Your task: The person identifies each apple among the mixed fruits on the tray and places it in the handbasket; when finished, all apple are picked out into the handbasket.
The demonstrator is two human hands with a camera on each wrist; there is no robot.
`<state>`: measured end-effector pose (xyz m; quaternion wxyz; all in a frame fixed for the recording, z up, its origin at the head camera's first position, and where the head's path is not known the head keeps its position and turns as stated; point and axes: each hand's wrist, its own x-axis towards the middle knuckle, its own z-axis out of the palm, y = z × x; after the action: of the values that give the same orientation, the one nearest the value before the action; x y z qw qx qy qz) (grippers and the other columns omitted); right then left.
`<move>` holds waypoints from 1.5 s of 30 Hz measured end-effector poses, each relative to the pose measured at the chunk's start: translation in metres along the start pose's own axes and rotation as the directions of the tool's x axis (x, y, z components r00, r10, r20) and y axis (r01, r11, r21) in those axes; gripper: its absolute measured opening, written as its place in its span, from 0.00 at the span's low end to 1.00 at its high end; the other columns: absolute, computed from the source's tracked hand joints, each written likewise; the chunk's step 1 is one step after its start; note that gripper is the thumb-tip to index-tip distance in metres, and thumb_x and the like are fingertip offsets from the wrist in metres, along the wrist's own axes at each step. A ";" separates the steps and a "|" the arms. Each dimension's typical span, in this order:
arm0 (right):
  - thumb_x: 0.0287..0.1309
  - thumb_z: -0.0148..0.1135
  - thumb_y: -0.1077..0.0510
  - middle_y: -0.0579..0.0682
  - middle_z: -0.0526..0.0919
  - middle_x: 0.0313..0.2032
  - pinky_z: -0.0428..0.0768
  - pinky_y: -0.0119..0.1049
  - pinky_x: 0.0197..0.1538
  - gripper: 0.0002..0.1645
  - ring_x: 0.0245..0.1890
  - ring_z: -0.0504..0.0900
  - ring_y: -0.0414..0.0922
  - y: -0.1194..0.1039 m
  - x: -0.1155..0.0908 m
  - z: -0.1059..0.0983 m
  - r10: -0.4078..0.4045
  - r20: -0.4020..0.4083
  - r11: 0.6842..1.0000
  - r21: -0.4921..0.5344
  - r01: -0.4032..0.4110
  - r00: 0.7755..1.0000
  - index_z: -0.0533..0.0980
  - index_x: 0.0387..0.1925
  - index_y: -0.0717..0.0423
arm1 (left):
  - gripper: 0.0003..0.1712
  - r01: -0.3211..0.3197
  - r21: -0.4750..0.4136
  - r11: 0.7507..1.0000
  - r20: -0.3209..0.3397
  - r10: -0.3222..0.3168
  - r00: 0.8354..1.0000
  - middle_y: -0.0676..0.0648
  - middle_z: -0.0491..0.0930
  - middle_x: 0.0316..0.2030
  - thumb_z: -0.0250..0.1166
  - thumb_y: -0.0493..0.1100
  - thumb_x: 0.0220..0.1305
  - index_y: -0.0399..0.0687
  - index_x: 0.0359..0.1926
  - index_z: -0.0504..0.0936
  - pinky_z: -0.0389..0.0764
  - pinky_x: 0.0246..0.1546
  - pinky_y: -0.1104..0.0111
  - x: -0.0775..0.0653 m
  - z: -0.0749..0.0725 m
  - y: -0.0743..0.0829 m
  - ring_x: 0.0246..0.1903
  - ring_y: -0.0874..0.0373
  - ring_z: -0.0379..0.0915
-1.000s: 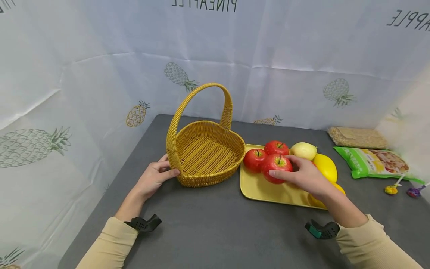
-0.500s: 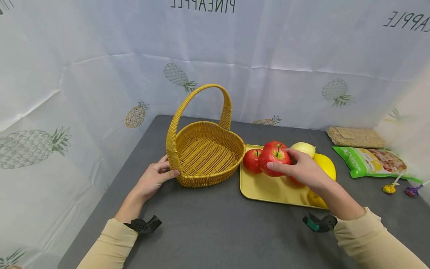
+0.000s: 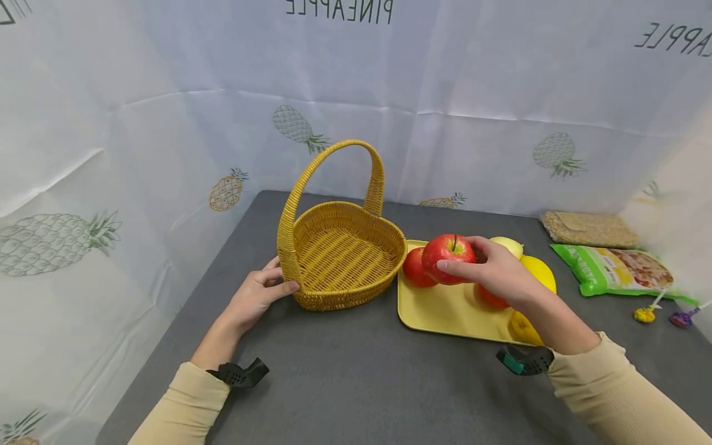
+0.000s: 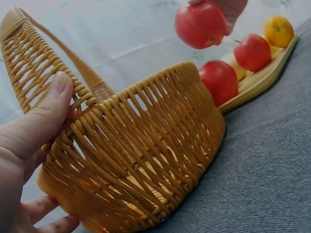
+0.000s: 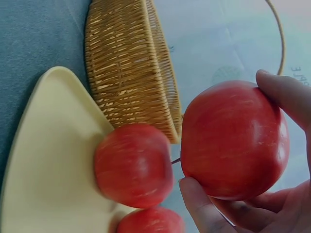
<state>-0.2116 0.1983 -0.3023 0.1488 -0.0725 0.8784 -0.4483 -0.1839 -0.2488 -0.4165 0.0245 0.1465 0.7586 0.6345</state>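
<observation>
My right hand [image 3: 497, 269] grips a red apple [image 3: 449, 258] between thumb and fingers, stem up. In the left wrist view this held apple [image 4: 200, 24] hangs above the other fruit, to the right of the basket. A golden woven basket [image 3: 384, 247] with a tall arched handle stands on the table, nothing inside it. My left hand [image 3: 253, 300] holds its near left side, thumb [image 4: 58, 92] over the foot of the handle and fingers against the wall. Another red apple [image 5: 133, 165] sits at the tray's left end, beside the basket.
The yellow tray [image 3: 434, 318] also bears a red apple [image 3: 491, 298], a pale green fruit [image 3: 507, 245] and yellow fruits [image 3: 539, 273], partly behind my right hand. Farther right lie a green food packet [image 3: 623, 269], a bag of grains [image 3: 589, 227] and two lollipops [image 3: 644, 314].
My right hand has lifted the apple off the tray and carried it slightly left and away from me, uncovering a red apple on the tray. The left hand and basket stay put.
</observation>
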 end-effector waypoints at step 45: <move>0.58 0.72 0.34 0.57 0.76 0.62 0.77 0.55 0.59 0.49 0.61 0.73 0.55 -0.035 0.036 0.027 -0.022 0.069 0.997 0.081 0.017 0.997 0.66 0.71 0.55 | 0.17 0.000 0.003 1.000 -0.027 0.000 1.000 0.46 0.52 0.79 0.70 0.41 0.69 0.34 0.54 0.86 0.53 0.71 0.39 -0.002 0.005 0.004 0.79 0.50 0.37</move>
<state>-0.2370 0.1478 -0.2957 0.1779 -0.0907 0.8531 -0.4819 -0.1801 -0.2444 -0.4140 0.0138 0.1379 0.7599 0.6351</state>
